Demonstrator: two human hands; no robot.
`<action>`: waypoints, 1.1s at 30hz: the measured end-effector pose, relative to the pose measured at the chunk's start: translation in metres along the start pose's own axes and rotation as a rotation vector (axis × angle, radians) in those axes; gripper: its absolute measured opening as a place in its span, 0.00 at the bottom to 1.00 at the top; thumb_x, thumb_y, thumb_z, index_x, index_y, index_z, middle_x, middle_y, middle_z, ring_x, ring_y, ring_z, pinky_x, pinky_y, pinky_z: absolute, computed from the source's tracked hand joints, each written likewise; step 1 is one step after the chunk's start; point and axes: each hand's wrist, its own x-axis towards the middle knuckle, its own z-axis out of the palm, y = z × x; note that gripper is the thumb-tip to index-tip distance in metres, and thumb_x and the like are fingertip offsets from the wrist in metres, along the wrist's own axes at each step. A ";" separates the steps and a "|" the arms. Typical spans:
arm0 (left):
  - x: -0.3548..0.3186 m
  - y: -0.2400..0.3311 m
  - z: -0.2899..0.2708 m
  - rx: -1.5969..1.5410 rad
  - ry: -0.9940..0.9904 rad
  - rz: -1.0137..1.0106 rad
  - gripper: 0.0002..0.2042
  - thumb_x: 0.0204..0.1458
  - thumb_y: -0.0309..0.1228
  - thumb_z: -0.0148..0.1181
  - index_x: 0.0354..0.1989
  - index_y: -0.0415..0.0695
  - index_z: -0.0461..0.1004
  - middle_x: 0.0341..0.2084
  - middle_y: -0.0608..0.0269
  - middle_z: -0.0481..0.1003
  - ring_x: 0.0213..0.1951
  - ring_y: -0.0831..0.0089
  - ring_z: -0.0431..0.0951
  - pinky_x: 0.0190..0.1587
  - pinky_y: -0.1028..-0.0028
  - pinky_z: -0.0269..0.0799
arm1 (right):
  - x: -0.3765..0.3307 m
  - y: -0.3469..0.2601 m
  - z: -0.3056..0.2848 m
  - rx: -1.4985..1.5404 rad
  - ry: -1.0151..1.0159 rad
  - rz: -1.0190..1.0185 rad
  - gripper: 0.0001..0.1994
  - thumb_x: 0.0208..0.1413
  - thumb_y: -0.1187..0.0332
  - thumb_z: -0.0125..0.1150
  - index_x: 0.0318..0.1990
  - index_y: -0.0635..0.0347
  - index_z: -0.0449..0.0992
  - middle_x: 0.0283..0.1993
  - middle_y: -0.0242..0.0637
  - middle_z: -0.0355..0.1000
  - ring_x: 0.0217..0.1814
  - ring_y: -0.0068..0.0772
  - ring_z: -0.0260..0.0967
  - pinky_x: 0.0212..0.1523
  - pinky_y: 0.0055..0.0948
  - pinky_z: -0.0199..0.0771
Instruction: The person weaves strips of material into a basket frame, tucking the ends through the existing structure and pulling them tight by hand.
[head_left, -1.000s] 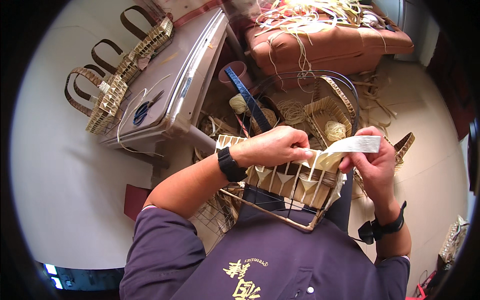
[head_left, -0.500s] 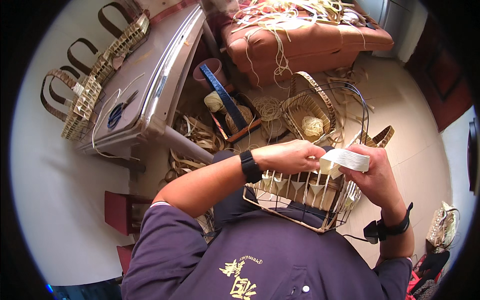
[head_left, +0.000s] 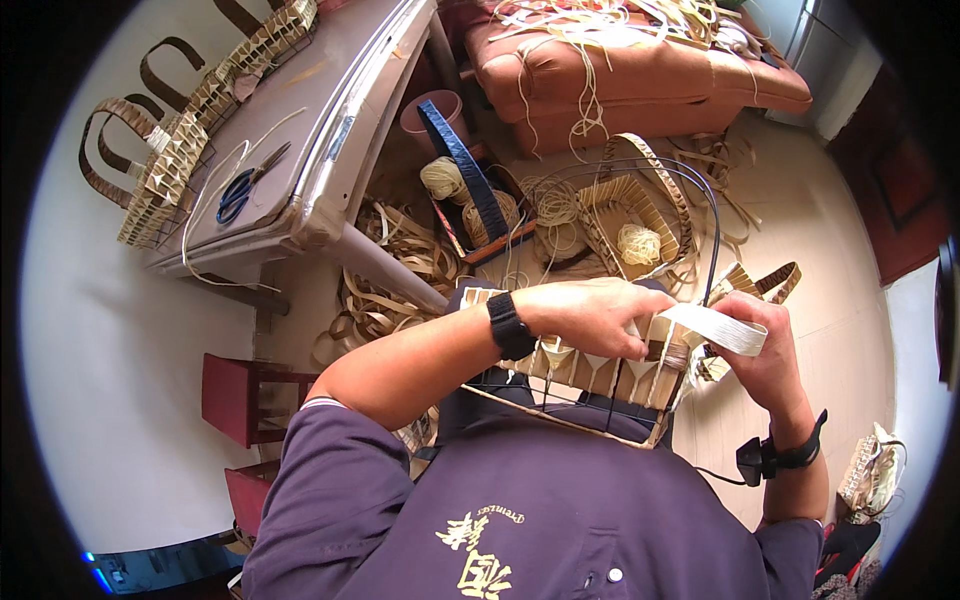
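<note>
A half-woven basket (head_left: 590, 375) with a wire frame and pale strips rests on my lap. My left hand (head_left: 600, 312) reaches across its top, fingers closed on the far rim near the right corner. From beside those fingertips a flat white paper strip (head_left: 722, 328) bends over to the right. My right hand (head_left: 768, 350) grips the strip's right part between thumb and fingers, just off the basket's corner. A thin dark wire hoop (head_left: 716, 230) arches up beyond the basket. My left fingers partly hide where the strip meets the rim.
On the table (head_left: 290, 95) at left lie scissors (head_left: 240, 190) and woven baskets (head_left: 165, 185). Beyond my lap, the floor holds a blue-handled basket (head_left: 465, 200), a basket with a yarn ball (head_left: 637, 245) and loose strips (head_left: 395, 265). A sofa (head_left: 640, 85) stands farther back.
My right hand has moved right and slightly down, drawing the white strip out flatter. My left hand has shifted down onto the basket's rim. The view has turned slightly.
</note>
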 end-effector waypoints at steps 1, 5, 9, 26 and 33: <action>0.001 0.002 -0.002 0.006 -0.010 0.000 0.29 0.66 0.34 0.68 0.75 0.40 0.73 0.57 0.44 0.83 0.58 0.56 0.84 0.62 0.60 0.78 | -0.001 0.003 0.001 0.032 0.002 0.029 0.09 0.52 0.80 0.73 0.41 0.64 0.85 0.36 0.43 0.83 0.38 0.43 0.82 0.43 0.35 0.79; 0.002 -0.015 -0.029 -0.241 -0.069 -0.015 0.22 0.71 0.30 0.61 0.71 0.38 0.77 0.57 0.54 0.85 0.57 0.68 0.82 0.62 0.67 0.77 | 0.006 0.005 0.006 0.045 0.056 -0.113 0.07 0.57 0.82 0.68 0.43 0.68 0.83 0.38 0.36 0.78 0.37 0.29 0.77 0.39 0.27 0.77; 0.007 -0.026 -0.026 -0.135 -0.017 -0.068 0.18 0.69 0.27 0.61 0.65 0.44 0.84 0.47 0.57 0.89 0.48 0.70 0.85 0.55 0.67 0.79 | 0.004 0.019 0.020 0.296 0.055 0.014 0.08 0.64 0.79 0.66 0.48 0.70 0.85 0.42 0.35 0.79 0.40 0.27 0.77 0.40 0.27 0.77; 0.010 -0.014 0.000 -0.002 0.138 0.010 0.26 0.68 0.39 0.69 0.69 0.38 0.77 0.48 0.45 0.85 0.48 0.55 0.86 0.53 0.58 0.80 | 0.013 0.010 0.000 -0.011 0.013 -0.049 0.07 0.59 0.82 0.69 0.45 0.69 0.84 0.37 0.38 0.80 0.39 0.31 0.79 0.43 0.29 0.76; 0.018 -0.053 -0.012 0.141 0.091 0.013 0.18 0.68 0.28 0.65 0.65 0.45 0.83 0.56 0.49 0.86 0.57 0.61 0.86 0.62 0.62 0.80 | 0.017 -0.004 -0.004 -0.336 0.049 -0.073 0.30 0.52 0.79 0.71 0.67 0.66 0.77 0.66 0.52 0.76 0.68 0.53 0.74 0.71 0.45 0.72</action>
